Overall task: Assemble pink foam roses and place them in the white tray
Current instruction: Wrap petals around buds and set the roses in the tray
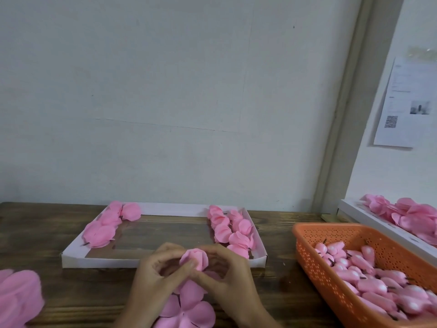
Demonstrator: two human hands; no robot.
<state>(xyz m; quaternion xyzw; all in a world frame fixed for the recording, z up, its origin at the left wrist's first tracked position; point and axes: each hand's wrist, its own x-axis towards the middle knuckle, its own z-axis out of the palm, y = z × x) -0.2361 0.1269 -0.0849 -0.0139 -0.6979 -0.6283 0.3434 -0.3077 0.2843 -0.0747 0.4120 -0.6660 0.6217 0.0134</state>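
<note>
Pale wall backs a dark wooden worktop (47, 233). On it, the white tray (163, 262) carries finished roses along its left side (104, 229) and its right side (233, 230). The orange basket (307, 254) to the right is heaped with pink buds (369, 280). We hold the foam rose (194, 258) just before the tray's near wall, bloom facing up and away, stem hidden. Our left hand (151, 275) and right hand (227, 273) arch together, each grip pinching its petals with curled fingers. Loose petal layers (189, 306) lie beneath.
</note>
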